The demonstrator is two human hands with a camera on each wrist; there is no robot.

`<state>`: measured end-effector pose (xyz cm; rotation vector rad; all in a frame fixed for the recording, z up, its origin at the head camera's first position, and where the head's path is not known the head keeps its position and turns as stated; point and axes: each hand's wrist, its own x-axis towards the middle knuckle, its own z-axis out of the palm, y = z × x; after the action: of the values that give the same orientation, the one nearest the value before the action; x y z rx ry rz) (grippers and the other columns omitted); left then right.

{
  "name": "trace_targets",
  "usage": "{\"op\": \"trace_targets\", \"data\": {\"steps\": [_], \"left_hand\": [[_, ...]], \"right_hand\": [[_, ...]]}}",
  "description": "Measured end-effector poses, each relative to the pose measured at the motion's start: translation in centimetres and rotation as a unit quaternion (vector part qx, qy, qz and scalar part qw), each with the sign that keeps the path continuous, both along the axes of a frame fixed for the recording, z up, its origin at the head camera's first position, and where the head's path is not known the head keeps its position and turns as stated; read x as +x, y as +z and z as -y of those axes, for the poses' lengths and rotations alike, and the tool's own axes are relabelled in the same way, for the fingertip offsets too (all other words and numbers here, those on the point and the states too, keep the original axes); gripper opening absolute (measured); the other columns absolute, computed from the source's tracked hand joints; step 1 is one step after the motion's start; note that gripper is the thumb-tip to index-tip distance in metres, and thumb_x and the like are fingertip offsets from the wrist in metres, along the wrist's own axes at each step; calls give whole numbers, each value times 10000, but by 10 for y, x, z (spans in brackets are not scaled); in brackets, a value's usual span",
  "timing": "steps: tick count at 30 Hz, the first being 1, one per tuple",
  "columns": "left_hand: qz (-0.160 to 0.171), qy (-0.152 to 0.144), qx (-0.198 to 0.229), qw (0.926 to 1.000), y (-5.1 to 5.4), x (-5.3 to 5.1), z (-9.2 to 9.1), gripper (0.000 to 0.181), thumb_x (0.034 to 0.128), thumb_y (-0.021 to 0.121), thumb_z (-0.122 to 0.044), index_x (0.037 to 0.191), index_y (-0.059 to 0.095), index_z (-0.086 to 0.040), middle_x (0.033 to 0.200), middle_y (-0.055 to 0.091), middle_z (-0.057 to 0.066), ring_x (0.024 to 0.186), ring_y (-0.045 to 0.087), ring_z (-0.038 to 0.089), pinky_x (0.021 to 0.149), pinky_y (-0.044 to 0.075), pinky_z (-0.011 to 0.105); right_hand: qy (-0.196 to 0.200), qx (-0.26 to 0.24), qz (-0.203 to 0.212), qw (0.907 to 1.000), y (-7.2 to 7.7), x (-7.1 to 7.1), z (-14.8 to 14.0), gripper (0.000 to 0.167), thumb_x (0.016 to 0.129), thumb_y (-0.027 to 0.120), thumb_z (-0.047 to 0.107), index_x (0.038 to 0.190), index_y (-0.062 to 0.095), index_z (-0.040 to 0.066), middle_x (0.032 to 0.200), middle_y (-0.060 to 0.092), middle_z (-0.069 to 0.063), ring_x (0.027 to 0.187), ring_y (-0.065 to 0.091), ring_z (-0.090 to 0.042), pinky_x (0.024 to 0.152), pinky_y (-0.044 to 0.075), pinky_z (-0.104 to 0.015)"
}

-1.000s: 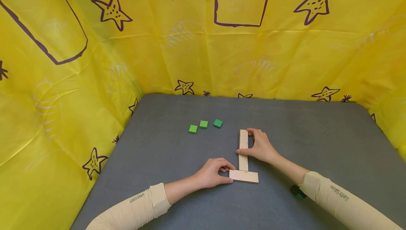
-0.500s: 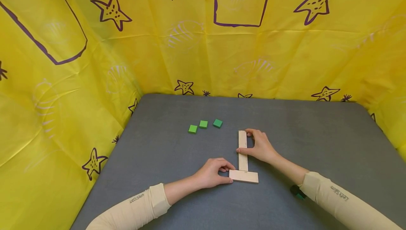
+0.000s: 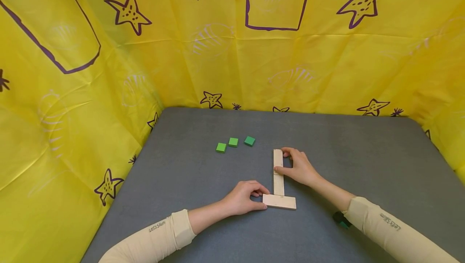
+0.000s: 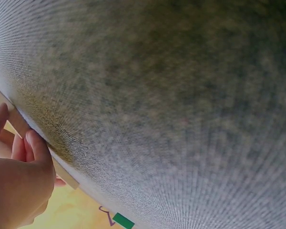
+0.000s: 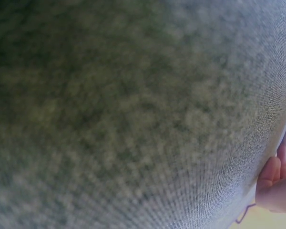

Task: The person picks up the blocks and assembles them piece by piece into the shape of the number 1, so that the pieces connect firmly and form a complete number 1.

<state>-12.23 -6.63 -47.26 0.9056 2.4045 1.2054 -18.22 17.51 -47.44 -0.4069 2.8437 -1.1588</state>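
pinching far block (image 3: 277, 157) with right hand (image 3: 300, 170), crosswise block (image 3: 280, 202) with left hand (image 3: 240, 199); uneven pressure from either could knock the middle block (image 3: 278, 185) out of line.

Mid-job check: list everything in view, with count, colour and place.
Crosswise block: 1, pale wood, nearest the person.
Middle block: 1, pale wood, running away from the crosswise block.
Far block: 1, pale wood, in line beyond the middle block.
Light green tiles: 2, left of the far block.
Dark green tile: 1, between those and the far block.
Tabletop: 1, grey, under everything.
Cloth backdrop: sheet count unclear, yellow with purple drawings, around the table.
Unclear object: 1, black and green, partly hidden by the right sleeve.
Sleeves: 2, cream, on both forearms.
Left hand: 1, gripping the crosswise block.
Right hand: 1, gripping the far block.
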Motion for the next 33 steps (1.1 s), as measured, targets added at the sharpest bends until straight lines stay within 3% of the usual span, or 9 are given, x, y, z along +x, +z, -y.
{"op": "trace_targets", "data": {"steps": [12,24,33], "left_hand": [[28,10,1,10000,1,0,0,277,795,817,-102,1052,717,-71,996,664,-3,889,583,29,816,494,152],[47,64,-96,9999,0,0,-1,282,791,823,-112,1052,720,-86,996,667,-25,890,579,7,818,488,143],[132,108,-87,9998,0,0,-2,279,792,822,-112,1051,720,-91,997,664,-35,895,578,9,820,485,140]], "right_hand": [[28,5,22,10000,0,0,-1,669,801,809,296,1301,509,-32,1096,579,-129,981,460,-301,806,386,-391],[-88,-154,158,9997,3,0,-4,662,816,790,289,1324,504,-23,1140,587,-148,1055,485,-340,878,419,-475],[-288,-590,262,9975,4,-3,-6,565,826,783,248,1275,558,-12,1142,615,-150,1007,511,-311,851,411,-412]]}}
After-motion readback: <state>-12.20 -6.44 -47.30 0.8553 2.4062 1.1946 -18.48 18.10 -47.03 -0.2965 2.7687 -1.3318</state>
